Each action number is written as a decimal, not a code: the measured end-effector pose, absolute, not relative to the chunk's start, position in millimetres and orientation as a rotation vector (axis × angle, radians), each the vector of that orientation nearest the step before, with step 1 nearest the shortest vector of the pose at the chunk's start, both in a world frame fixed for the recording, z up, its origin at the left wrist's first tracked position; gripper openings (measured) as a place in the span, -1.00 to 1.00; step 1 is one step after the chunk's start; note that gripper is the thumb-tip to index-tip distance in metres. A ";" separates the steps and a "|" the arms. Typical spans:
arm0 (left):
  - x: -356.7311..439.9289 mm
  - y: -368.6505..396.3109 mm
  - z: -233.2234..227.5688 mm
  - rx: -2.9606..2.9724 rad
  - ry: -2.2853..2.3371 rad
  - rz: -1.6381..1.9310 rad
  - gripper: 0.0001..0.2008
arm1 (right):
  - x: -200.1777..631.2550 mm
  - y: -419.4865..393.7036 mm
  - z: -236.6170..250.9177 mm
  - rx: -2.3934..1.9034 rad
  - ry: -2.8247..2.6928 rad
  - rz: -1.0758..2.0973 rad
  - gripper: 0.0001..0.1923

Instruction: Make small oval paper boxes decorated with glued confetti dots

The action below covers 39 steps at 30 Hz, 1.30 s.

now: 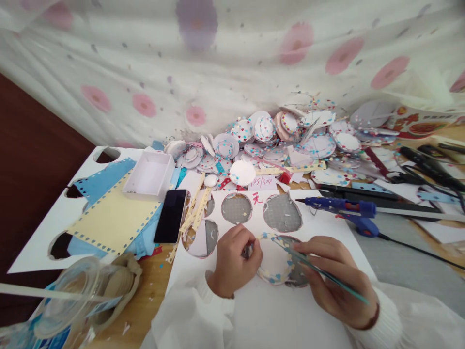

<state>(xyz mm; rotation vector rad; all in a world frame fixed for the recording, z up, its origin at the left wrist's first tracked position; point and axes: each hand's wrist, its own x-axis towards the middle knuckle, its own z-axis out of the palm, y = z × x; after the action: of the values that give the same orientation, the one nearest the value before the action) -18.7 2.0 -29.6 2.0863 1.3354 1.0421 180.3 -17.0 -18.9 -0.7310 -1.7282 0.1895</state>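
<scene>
A round white paper disc, edged with small blue and cream paper hearts, lies on the white sheet with cut-out circles. At its left edge my left hand is closed, thumb against curled fingers. Something small and greyish shows inside the curl, too hidden to name. My right hand grips slim teal tweezers like a pen, their tip over the disc's upper right rim. Behind the disc, part of a cut-out hole shows grey mat.
Heaped decorated paper discs line the back. A blue glue gun and its cord lie right. Left are a phone, a white box, yellow punched paper and a clear plastic cup.
</scene>
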 end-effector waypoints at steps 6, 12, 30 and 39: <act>-18.4 1.0 -27.3 2.119 1.294 1.020 -0.81 | 179.7 -17.6 -21.7 -0.791 -1.847 0.128 -0.74; -18.7 0.5 -27.2 2.125 1.260 1.057 -0.81 | 178.3 -16.9 -22.6 -0.816 -1.895 0.073 -0.75; -19.6 0.5 -27.7 2.139 1.242 1.048 -0.81 | 178.8 -17.3 -21.8 -0.819 -1.908 0.051 -0.76; -19.3 0.1 -27.7 2.123 1.244 1.040 -0.81 | 181.4 -17.7 -18.9 -0.817 -1.936 -0.026 -0.80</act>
<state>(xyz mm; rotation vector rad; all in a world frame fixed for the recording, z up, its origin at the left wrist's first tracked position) -19.3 0.1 -27.7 2.1233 1.2443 1.0405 181.4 -17.7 -18.9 -0.8171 -1.9356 -0.0264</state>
